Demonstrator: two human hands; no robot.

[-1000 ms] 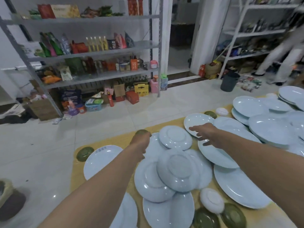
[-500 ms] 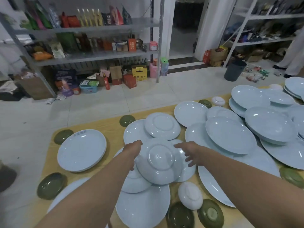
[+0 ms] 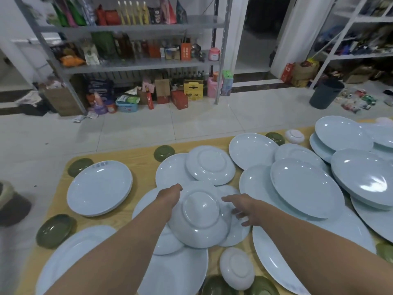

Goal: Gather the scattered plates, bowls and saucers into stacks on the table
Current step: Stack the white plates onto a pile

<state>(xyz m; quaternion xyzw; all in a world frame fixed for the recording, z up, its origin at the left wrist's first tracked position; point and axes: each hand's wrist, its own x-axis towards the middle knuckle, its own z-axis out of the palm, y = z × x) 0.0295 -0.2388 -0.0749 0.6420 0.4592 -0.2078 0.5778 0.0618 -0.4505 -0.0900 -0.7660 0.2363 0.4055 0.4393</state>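
An upside-down pale blue plate (image 3: pixel 200 213) lies on top of several overlapping pale blue plates in the middle of the wooden table (image 3: pixel 138 158). My left hand (image 3: pixel 170 195) is at its left rim, fingers curled over the edge and mostly hidden. My right hand (image 3: pixel 240 207) hovers over the plate's right edge with fingers spread, holding nothing. Another upturned plate (image 3: pixel 210 165) lies just behind. A lone plate (image 3: pixel 100 188) sits to the left. Large plates (image 3: pixel 306 188) overlap on the right, beside a stack (image 3: pixel 365 177).
Dark green saucers (image 3: pixel 55 231) (image 3: pixel 163 153) (image 3: pixel 79 167) dot the table's left and far edges. A small white upturned bowl (image 3: pixel 237 268) sits near me. Beyond the table are tiled floor, a metal shelf (image 3: pixel 131 64) with goods and a dark bin (image 3: pixel 326 93).
Both hands drew back from the far plates to the upturned plate in the middle. My left hand came to its rim, and the plate has shifted slightly towards me.
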